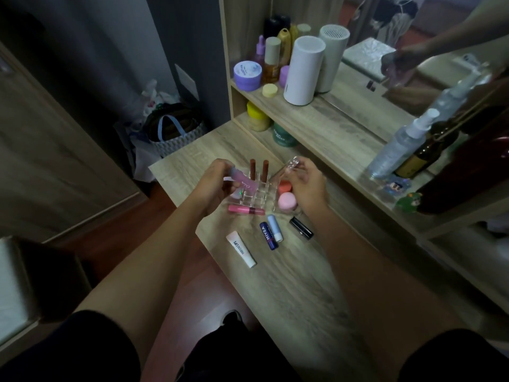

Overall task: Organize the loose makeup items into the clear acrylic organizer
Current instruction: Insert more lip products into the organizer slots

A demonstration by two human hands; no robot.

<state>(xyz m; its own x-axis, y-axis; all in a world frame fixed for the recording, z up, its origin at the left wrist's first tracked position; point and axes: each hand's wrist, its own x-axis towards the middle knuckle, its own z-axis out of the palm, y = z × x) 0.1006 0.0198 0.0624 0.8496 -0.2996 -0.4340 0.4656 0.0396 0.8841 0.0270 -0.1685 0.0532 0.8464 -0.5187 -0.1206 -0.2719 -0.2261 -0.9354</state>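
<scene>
— Head view: clear acrylic organizer (254, 195) mid-table, two brown lipsticks (259, 169) standing in its far slots. Left hand (217, 186) grips a pink gloss tube (243, 183); right hand (305, 186) pinches something clear.

— Risk?

— Tilted tube could clip those lipsticks. Pink jar (287, 202) crowds the right; Nivea stick (268, 235), white tube (241, 250), black lipstick (301, 228) lie nearer.

Left hand (213, 186) grips a pink lip gloss tube (243, 183) over the clear acrylic organizer (256, 195), where two brown lipsticks (259, 170) stand upright. Right hand (305, 186) pinches a small clear item (292, 163), too blurred to identify.
</scene>
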